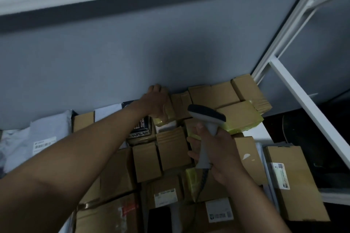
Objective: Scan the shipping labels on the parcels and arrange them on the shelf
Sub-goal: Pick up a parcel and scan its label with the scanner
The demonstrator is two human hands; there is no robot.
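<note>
My right hand [216, 155] grips the grey handle of a barcode scanner [207, 119], whose dark head points away from me over the boxes. My left hand [157, 102] reaches far back to the grey wall and holds a small cardboard parcel with yellow-green tape [167, 115], thumb on its near side. Around it, several brown cardboard parcels [174, 147] lie packed side by side on the shelf surface. A larger taped parcel [240, 115] lies right of the scanner head.
Grey plastic mailer bags [43, 138] with a barcode label lie at the left. A long box with a label [291, 181] lies at the right. A white shelf frame [306, 104] slants across the right side. Labelled boxes [217, 210] fill the near foreground.
</note>
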